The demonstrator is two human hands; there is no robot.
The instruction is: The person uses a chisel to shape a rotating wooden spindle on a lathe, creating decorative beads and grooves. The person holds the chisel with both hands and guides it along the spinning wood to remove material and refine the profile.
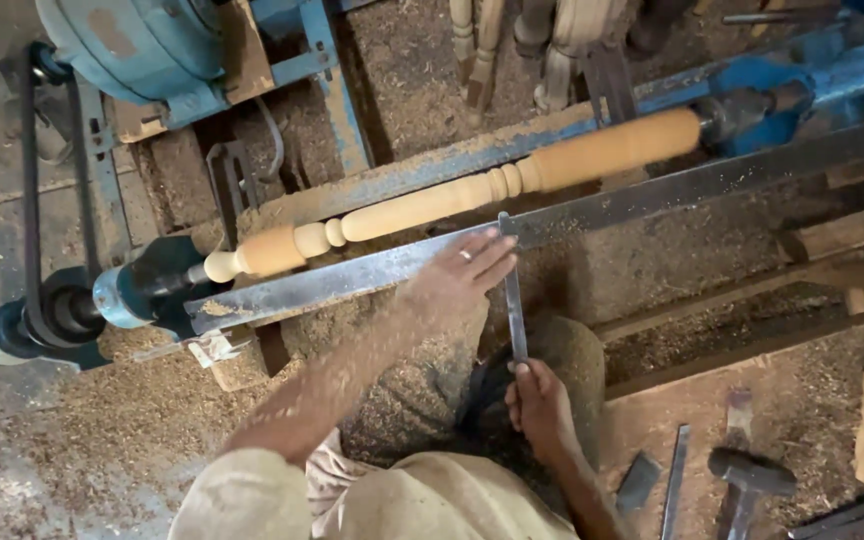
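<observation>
- Head view: chisel (515, 305) runs lengthwise from the right hand (540, 408), tip resting on the steel tool rest (652, 195), just below the turned wooden spindle (452, 200).
- Left hand (457, 283) lies on the rest, fingers flat, pressing the blade near its tip.
- Right hand fingers closed round the blade's lower end.
- Hammer (747, 480) lies right of the chisel.

Fig.: I see a pale bare-wood spindle (452, 200), smooth, matt. Chisel (515, 315) and tool rest (352, 280): dull grey metal w/ worn sheen. Lathe frame (322, 60): chipped blue-painted metal. Floor (102, 440): rough w/ sawdust. Hammer (747, 480): dark matt metal.
</observation>
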